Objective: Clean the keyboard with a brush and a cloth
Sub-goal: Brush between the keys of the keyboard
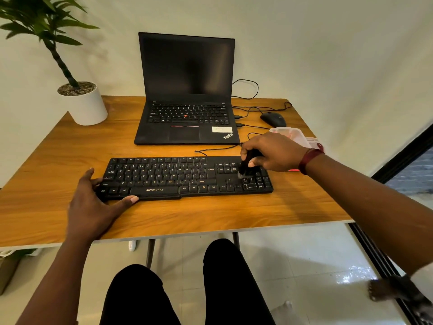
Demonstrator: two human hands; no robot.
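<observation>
Room: plain pale wall behind, glossy light floor tiles below, a dark frame at the right edge.
Bench point(58, 160): smooth orange-brown top with a strong wood grain, a pale edge and thin legs.
Keyboard point(178, 177): long, flat, black plastic with white lettering; it lies near the bench's front edge, just in front of the laptop, with its cord running back.
Brush point(246, 164): small, black and stubby; its pale bristle tips are down on the keys at the keyboard's right end, beside the arrow keys.
Right hand point(274, 152): fingers curled round the brush from above; a dark red band sits on the wrist.
Left hand point(93, 202): fingers spread and fairly straight against the keyboard's left end, thumb laid along its front edge.
Laptop point(187, 90): matte black, lid open, screen dark.
Mouse point(273, 119): black, rounded and corded, right of the laptop.
Pot point(85, 104): white, smooth and tapered, topped with pebbles, holding a leafy green plant at the back left corner.
Box point(290, 134): clear plastic, partly hidden behind the right hand; possibly something pink inside, hard to make out.
</observation>
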